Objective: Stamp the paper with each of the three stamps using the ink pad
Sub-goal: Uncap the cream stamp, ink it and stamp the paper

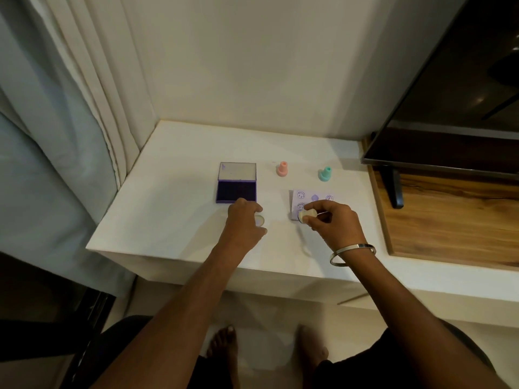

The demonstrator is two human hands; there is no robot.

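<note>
A purple ink pad point(236, 191) lies open on the white table point(174, 214), lid folded back. A pink stamp point(282, 169) and a teal stamp point(325, 174) stand upright behind the small paper point(314, 197), which carries several purple marks. My right hand point(332, 223) holds a cream stamp point(306, 214) tilted on its side over the paper's near left corner. My left hand point(244, 223) rests just in front of the ink pad, fingers curled around a small pale cap point(259, 220).
A wall rises behind the table and curtains point(70, 108) hang at the left. A dark TV point(463, 94) on a stand sits over a wooden surface point(449, 220) at the right. My feet show on the floor below the table's front edge.
</note>
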